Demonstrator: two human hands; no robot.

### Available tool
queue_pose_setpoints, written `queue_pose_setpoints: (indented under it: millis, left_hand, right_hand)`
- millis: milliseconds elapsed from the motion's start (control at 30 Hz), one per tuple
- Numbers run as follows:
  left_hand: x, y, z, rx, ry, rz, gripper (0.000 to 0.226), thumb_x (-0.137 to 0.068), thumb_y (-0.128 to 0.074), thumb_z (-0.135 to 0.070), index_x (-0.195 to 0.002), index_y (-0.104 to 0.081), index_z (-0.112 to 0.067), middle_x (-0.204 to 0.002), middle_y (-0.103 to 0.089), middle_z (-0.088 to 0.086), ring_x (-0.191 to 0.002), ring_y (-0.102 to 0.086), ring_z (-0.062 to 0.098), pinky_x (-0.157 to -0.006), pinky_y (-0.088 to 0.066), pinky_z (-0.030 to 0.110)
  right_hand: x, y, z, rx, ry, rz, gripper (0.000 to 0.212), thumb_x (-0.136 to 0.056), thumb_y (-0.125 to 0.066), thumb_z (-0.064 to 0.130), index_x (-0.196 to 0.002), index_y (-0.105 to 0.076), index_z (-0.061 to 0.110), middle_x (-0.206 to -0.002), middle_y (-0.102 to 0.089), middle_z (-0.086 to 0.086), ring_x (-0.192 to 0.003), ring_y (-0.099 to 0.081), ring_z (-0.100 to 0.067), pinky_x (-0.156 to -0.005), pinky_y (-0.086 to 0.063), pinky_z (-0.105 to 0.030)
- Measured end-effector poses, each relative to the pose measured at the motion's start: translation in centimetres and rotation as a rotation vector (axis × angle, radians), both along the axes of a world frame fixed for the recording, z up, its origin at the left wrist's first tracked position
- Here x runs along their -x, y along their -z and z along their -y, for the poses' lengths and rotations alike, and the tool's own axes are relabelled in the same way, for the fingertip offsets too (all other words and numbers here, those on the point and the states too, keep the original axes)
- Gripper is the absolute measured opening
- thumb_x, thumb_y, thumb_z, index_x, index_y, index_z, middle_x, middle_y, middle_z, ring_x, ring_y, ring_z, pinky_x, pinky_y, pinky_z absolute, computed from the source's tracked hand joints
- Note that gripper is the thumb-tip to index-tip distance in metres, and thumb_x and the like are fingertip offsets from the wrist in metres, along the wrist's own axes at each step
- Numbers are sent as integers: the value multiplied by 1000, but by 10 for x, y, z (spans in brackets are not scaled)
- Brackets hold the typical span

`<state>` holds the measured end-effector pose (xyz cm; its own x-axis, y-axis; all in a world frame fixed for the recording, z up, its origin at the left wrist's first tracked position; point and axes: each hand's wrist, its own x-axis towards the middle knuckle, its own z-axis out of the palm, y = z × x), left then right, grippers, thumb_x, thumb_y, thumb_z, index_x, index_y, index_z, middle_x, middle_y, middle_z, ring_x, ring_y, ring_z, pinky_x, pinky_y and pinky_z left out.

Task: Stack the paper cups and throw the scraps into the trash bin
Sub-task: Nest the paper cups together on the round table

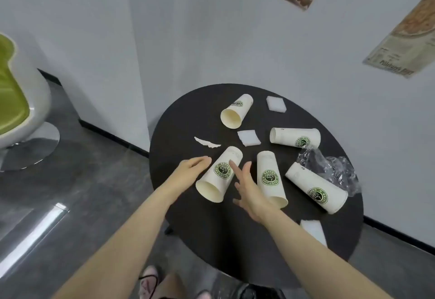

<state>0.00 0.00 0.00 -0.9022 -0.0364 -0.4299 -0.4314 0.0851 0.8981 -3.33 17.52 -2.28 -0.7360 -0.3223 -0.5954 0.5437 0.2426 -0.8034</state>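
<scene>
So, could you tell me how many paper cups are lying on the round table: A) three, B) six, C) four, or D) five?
D: five paper cups lie on their sides on the table: far, right, near right, middle, and one between the hands.

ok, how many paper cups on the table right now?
5, all on their sides: far cup, right-rear cup, cup between the hands, centre cup, right-front cup by the plastic wrap. None stacked; none looks hidden.
</scene>
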Motion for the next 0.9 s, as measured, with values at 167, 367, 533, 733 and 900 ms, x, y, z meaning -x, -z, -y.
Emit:
queue_pose_setpoints:
  millis: [167, 367, 533, 733, 900]
  left_hand:
    - [19, 46, 2, 28, 100, 125, 64, -74, -45, -82, -116, -61, -37, -135, -44, -18, -123, -43, 0, -108, -31, 22]
    - [34, 41, 7, 58, 215, 140, 100, -51, -21, -102, -134, -42, -50, -135, -35, -30, -125, -40, 6, -107, -36, 42]
    - [60, 4, 15, 59, 318, -47, 62, -70, -19, -89, -125, -38, -67, -137, -29, -36, -122, -41, 6, -78, -49, 31]
    - [93, -10, 14, 78, 469, -187, 57, -89, -37, -64, -142, -19, -54, -138, -33, -20, -113, -52, 9, -63, -50, 25]
    - [104, -7, 11, 40, 583, -217, 61, -89, -52, -55, -135, -14, -64, -137, -39, -11, -86, -65, 13, -60, -48, 23]
  right_hand:
    - [7, 26, 16, 48, 71, 126, 126, -37, -41, 101, -148, -18, 46, -160, -12, 15, -142, -26, -10, -104, -38, -40]
    - [13, 17, 24, -12, 155, 70, 66, -78, -13, 84, -125, -50, 57, -137, -53, 12, -122, -52, -11, -103, -45, -45]
    - [26, -24, 22, 27, 247, 5, 59, -87, -3, 73, -125, -44, 54, -125, -58, 14, -117, -56, -15, -90, -55, -45]
    - [32, -56, 17, -87, 303, -120, 64, -79, 2, 74, -135, -24, 57, -135, -43, 17, -128, -42, -20, -75, -51, -28]
    - [25, -61, 20, -85, 341, -151, 48, -89, 0, 67, -135, -14, 61, -135, -34, 22, -139, -32, -19, -103, -42, -48]
